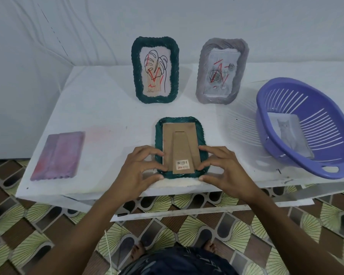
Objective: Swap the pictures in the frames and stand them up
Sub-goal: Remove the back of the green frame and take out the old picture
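Green frame [182, 124] face down near front edge of white table [107, 116], cardboard back [180, 141] with folded stand up. Left hand [141, 167] pinches frame's left lower edge, right hand [222, 167] pinches right lower edge; fingertips on backing. Pink-purple frame [58, 155] flat, well left. Purple basket [310, 132] right, tilted, cat picture [288, 135] inside. Farther back: dark green frame [155, 70] with leaf drawing and grey frame [221, 72] upright, side by side. White wall behind; patterned tile floor below.

Four picture frames: two green [155, 70] [182, 147], one grey [221, 71], one pink [58, 155]; one purple basket [298, 161].
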### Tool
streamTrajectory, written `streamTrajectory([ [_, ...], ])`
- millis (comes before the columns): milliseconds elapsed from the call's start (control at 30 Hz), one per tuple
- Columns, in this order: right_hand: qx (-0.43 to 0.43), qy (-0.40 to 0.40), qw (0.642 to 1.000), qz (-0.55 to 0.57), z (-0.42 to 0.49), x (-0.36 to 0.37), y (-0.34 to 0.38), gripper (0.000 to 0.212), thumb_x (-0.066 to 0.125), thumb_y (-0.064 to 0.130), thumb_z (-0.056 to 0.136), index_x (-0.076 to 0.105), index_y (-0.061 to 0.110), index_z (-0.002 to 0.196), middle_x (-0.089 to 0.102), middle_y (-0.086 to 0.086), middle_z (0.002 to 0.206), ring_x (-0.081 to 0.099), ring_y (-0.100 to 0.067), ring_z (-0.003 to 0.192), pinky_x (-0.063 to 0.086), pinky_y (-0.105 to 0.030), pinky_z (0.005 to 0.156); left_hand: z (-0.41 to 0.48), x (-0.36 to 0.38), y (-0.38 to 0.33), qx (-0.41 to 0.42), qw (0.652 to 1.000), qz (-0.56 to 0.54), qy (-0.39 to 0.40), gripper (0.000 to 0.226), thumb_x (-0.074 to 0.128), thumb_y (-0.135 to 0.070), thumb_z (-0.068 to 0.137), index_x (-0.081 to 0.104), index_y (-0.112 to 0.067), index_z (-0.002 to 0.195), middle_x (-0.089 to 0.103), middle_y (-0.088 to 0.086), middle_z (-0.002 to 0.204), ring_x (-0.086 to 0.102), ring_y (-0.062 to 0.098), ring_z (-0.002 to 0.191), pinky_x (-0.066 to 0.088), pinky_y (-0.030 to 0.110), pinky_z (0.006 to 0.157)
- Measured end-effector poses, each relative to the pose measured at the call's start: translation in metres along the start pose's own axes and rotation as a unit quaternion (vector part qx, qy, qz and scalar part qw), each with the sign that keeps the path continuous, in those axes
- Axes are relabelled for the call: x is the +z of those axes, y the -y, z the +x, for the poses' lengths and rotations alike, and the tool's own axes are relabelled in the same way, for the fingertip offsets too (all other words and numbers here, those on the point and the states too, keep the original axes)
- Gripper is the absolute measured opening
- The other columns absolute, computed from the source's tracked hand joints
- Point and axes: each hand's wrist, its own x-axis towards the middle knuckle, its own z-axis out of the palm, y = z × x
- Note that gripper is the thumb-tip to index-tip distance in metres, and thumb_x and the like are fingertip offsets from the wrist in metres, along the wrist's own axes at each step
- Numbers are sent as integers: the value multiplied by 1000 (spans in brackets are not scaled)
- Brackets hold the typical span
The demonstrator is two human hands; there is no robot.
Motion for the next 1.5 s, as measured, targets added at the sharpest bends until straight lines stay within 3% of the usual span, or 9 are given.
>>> streamTrajectory([
  [133, -3, -7, 1000, 0, -1, 2, 2, 30, 69, 56, 72, 73, 35, 94, 52, 15, 140, 42, -7, 126, 29, -30, 101, 1, 0, 2, 1, 1000, 1, 7, 21, 66, -42, 84, 74, -29, 99, 55, -17, 128, 42, 21, 127, 35, 57, 101],
  [400, -11, -1, 1000, -17, -2, 2, 1, 29, 68, 54, 76, 72, 34, 97, 52, 15, 140, 43, -8, 127, 32, -35, 103, 0, -2, -1, -25, 1000, -1, 7, 19, 67, -40, 82, 73, -30, 98, 54, -21, 125, 41, 18, 128, 34, 53, 105],
  [533, 4, -21, 1000, 21, 9, -6, 2, 23, 63, 43, 84, 70, 31, 102, 62, 18, 124, 53, -3, 117, 38, -37, 99, 21, 0, -21, -102, 994, 14, -43, 32, 56, -50, 82, 67, -30, 105, 52, -20, 120, 41, 5, 120, 34, 45, 106],
  [633, 7, -61, 998, 30, 28, -9, -1, 11, 65, 21, 89, 71, 22, 98, 68, 11, 109, 59, -7, 105, 45, -29, 92, 53, 11, -44, -119, 988, 81, -54, 40, 54, -54, 85, 60, -31, 117, 47, -13, 125, 39, 10, 118, 33, 38, 104],
  [733, 24, -83, 995, 41, 43, -6, -3, 13, 63, 9, 91, 71, 18, 95, 69, 9, 102, 59, -1, 97, 42, -12, 83, 72, 32, -50, -140, 965, 223, -6, 57, 42, -66, 83, 47, -31, 129, 37, -3, 138, 32, 22, 128, 25, 43, 108],
  [833, 37, -107, 990, 79, 45, 1, -5, 17, 61, 2, 90, 70, 15, 95, 68, 4, 99, 61, -1, 92, 40, -6, 79, 67, 48, -43, -133, 943, 304, -6, 64, 41, -67, 79, 45, -28, 129, 34, 1, 140, 31, 28, 130, 27, 47, 105],
  [1133, 83, -114, 980, 138, 44, 1, -2, 16, 62, 13, 92, 69, 22, 102, 67, 15, 99, 60, -2, 90, 43, -9, 78, 59, 52, -46, -153, 946, 271, -90, 68, 48, -62, 76, 43, -27, 134, 32, 2, 151, 28, 30, 142, 11, 63, 114],
  [1333, 69, -111, 980, 149, 43, 0, -3, 16, 65, 23, 91, 70, 20, 106, 68, 11, 100, 63, -9, 92, 47, -17, 81, 57, 51, -49, -140, 950, 255, -116, 66, 51, -60, 76, 48, -25, 131, 40, 0, 146, 44, 21, 129, 18, 54, 113],
  [1500, 60, -107, 982, 145, 43, 0, -5, 18, 59, 26, 93, 70, 20, 106, 69, 12, 103, 63, -12, 96, 53, -30, 84, 57, 47, -53, -107, 957, 220, -157, 64, 60, -54, 71, 54, -22, 125, 47, 2, 137, 51, 21, 118, 38, 43, 97],
])
